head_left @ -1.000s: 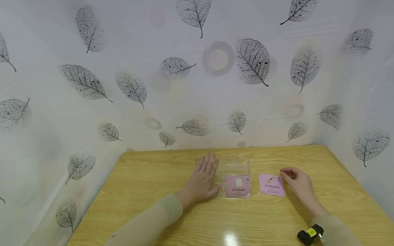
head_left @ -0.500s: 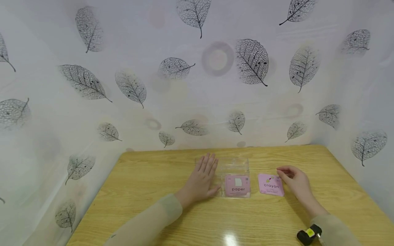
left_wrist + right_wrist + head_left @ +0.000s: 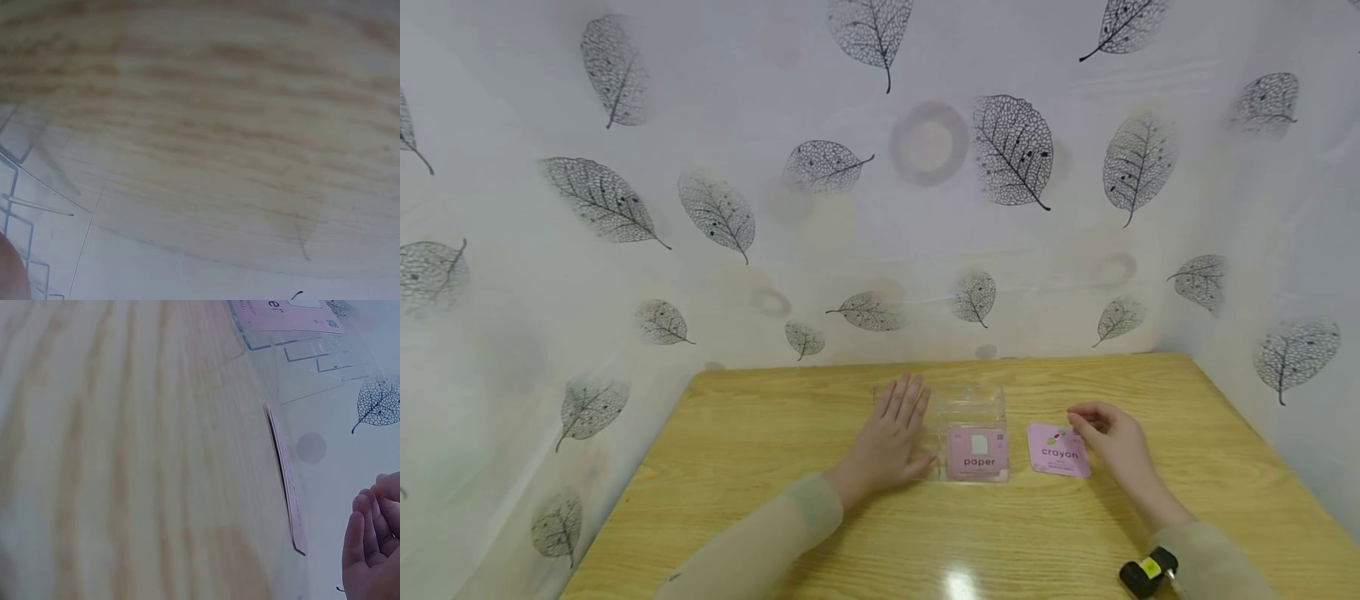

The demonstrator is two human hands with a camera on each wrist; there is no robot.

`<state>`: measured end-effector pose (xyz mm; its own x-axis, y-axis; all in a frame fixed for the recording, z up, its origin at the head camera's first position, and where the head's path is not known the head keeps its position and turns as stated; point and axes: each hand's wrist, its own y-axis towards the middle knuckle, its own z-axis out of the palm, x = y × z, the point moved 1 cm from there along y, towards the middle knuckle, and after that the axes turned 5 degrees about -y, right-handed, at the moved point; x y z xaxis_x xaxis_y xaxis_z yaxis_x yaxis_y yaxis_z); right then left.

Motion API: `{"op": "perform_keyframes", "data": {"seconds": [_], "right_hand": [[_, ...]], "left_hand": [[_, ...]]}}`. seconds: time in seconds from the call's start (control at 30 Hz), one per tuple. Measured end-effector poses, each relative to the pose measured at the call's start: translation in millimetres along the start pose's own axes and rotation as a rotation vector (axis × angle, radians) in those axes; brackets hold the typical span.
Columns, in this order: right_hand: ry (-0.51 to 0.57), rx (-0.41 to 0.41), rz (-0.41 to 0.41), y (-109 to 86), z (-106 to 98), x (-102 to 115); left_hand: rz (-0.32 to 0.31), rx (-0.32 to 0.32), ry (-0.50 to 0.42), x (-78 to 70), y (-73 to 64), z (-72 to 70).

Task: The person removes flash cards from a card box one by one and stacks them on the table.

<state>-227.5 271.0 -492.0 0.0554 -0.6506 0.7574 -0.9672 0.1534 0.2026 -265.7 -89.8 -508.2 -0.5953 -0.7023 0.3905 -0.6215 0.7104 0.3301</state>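
Note:
In the head view, my left hand (image 3: 887, 437) lies with straight fingers over the left side of a clear plastic card holder (image 3: 970, 406), which has stepped slots. A pink card marked "paper" (image 3: 977, 454) sits in the holder's front right slot. To the right of the holder, a pink card marked "crayon" (image 3: 1058, 450) lies on top of a thin stack, whose edge shows in the right wrist view. My right hand (image 3: 1112, 442) hovers at that stack's upper right corner, its fingers loosely bent and thumb close to them. No card shows between them in the right wrist view.
Everything rests on a wood-grain table (image 3: 760, 433). Behind it and along both sides hangs a pale curtain (image 3: 850, 233) printed with dark leaves. A black device with a yellow label (image 3: 1148, 572) sits at my right wrist.
My right hand has shifted slightly left, nearer over the crayon card's corner. My left hand stays on the holder. The whole head view has drifted a little.

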Motion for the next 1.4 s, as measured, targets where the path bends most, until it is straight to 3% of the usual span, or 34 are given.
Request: {"op": "perform_keyframes", "data": {"seconds": [0.3, 0.87, 1.4], "right_hand": [[0.036, 0.009, -0.005, 1.7, 1.9, 4.9], [0.019, 0.025, -0.032, -1.2, 5.9, 12.9], [0.079, 0.076, -0.048, -3.9, 13.8, 18.4]], "left_hand": [[0.0, -0.031, 0.017, 0.3, -0.8, 3.3], [-0.005, 0.004, 0.023, -0.1, -1.0, 1.7], [-0.007, 0.022, 0.025, -0.9, 0.2, -0.2]]}}
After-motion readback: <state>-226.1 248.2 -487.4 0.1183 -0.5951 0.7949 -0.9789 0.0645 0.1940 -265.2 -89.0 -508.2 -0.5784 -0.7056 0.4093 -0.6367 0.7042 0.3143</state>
